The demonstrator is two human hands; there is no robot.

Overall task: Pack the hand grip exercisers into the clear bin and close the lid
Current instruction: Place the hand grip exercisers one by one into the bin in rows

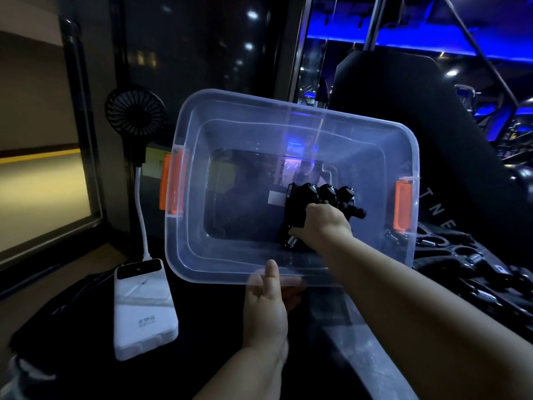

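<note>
Head view showed the left hand nearest, its fingers clamped on the near rim of the clear bin, which was tilted with its opening toward the camera. A white power bank lay left of that hand on the dark surface. Inside the bin, the right hand was closed around a bunch of black hand grip exercisers near the right orange latch. More exercisers lay outside, right of the bin. A small black fan stood behind on the left.
</note>
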